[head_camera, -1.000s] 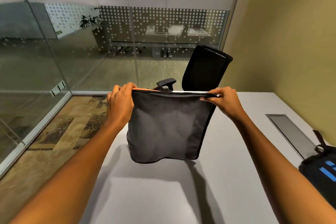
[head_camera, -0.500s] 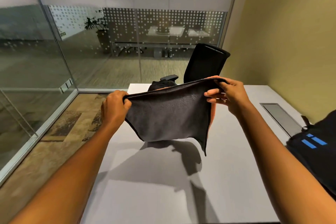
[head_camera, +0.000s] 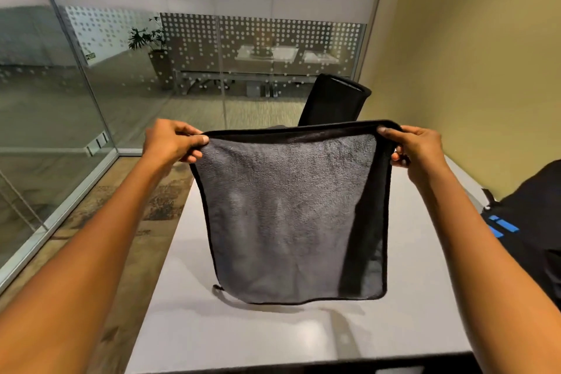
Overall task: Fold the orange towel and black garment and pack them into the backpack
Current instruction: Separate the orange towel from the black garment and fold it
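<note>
With fingers [head_camera: 202, 140] only pinching the two top corners of the cloth [head_camera: 291, 212], easy to drop one and spoil the fold.

Grey black-edged towel [head_camera: 291, 215] hangs flat above table; black backpack [head_camera: 528, 222] lies right.

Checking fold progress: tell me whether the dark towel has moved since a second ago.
Yes. The dark towel has been opened out and now hangs flat, its lower edge closer to the white table than before.
</note>
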Available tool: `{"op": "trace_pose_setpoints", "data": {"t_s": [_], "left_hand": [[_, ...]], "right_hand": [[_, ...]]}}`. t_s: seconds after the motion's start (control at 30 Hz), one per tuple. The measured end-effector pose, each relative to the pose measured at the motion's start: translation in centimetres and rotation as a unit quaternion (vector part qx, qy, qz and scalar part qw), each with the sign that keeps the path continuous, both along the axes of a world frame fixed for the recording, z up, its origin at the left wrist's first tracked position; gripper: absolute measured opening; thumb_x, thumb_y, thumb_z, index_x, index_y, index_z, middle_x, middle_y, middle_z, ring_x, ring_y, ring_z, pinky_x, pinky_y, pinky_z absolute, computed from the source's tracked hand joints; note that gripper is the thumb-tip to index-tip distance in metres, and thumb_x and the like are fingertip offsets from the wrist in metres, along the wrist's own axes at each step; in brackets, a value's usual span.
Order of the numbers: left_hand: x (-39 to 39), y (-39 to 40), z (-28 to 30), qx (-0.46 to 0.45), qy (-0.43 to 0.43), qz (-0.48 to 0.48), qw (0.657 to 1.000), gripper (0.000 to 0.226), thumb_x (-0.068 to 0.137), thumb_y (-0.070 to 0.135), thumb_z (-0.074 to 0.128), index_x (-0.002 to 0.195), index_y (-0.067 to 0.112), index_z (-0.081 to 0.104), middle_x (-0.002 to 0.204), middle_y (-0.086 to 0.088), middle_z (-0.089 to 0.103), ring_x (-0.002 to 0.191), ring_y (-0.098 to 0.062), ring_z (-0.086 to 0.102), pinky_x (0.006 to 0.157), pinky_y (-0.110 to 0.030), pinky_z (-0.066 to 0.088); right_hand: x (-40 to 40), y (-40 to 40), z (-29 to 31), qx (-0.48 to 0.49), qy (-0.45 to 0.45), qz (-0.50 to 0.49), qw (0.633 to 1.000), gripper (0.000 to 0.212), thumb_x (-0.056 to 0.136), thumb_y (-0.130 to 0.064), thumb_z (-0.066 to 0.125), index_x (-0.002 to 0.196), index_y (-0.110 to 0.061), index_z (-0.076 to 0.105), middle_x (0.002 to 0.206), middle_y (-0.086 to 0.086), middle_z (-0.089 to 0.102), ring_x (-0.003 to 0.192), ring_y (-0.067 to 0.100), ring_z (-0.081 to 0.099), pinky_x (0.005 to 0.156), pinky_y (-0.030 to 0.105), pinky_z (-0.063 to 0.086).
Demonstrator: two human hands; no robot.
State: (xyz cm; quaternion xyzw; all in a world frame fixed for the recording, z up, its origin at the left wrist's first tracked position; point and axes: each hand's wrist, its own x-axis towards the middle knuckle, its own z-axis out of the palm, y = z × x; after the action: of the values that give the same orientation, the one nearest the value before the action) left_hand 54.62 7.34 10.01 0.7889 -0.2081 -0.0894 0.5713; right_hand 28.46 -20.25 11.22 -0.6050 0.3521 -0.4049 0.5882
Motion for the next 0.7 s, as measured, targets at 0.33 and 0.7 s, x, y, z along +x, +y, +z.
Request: {"op": "trace_pose_setpoints", "data": {"t_s": [0.33,0.7], "left_hand": [[5.1,-7.3,-10.2,0.067,0.009,-0.002,0.998,0.031,0.078,-0.014,0.064,0.072,0.013,0.05,0.074,-0.013,0.055,0.054,-0.014,0.06,0.055,-0.016,0.052],[12.1,-18.9,-22.7,0.36,-0.086,-0.069,0.927,0.042,0.086,0.005,0.056,0.126,-0.004,0.051,0.135,-0.02,0.043,0.114,-0.04,0.05,0.097,-0.038,0.038]], "right_hand": [[5.0,-7.1,-9.7,0.087,0.094,0.048,0.991,0.008,0.082,-0.008,0.071,0.084,-0.003,0.066,0.05,0.006,0.065,0.048,0.018,0.066,0.051,0.027,0.058],[18.6,-18.6,-23.6,0.105,0.198,0.086,0.971,0.026,0.09,-0.012,0.063,0.11,0.004,0.059,0.073,0.016,0.065,0.059,0.018,0.067,0.059,0.034,0.058]]}}
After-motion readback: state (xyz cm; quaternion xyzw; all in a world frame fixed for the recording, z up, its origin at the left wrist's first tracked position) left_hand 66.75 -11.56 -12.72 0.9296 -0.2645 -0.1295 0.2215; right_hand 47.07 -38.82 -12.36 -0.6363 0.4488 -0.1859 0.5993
